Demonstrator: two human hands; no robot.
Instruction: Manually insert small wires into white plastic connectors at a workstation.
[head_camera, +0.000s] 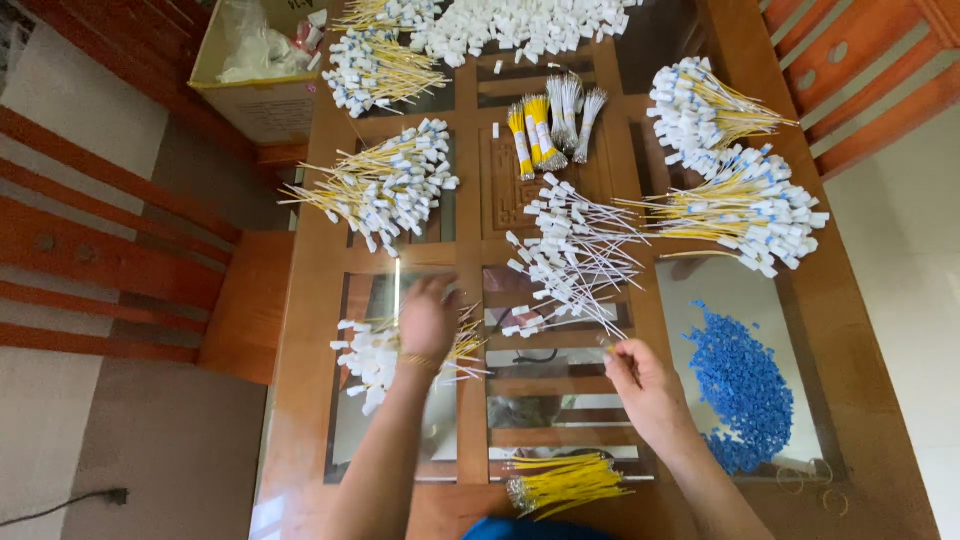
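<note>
Hands work over a glass-topped wooden table (470, 420) strewn with wire pieces. The left hand (428, 318) is blurred above a small pile of white-capped yellow wires (372, 358) at the table's left side; whether its fingers are closed on anything cannot be told. The right hand (640, 385) is pinched shut on a thin white wire (606, 345), just below a loose heap of white-capped white wires (575, 255) in the table's middle.

Counted by heaps: four more piles of capped yellow wires lie about, one at left centre (385, 185), one at the upper left (375, 70), and two on the right (700, 105) (750, 210). One bundle of bare yellow wires (565, 483) sits at the near edge. Some four tied bundles, two yellow and two whitish (550, 128), lie side by side at the top centre. One spread of small white caps (520, 25) runs along the far edge, and one heap of tiny blue pieces (740, 385) lies on the glass at the right.

A cardboard box (262, 95) holding clear plastic bags stands off the table's far left corner. Red-brown wooden slatted benches flank the table on a pale tiled floor (80, 120).
</note>
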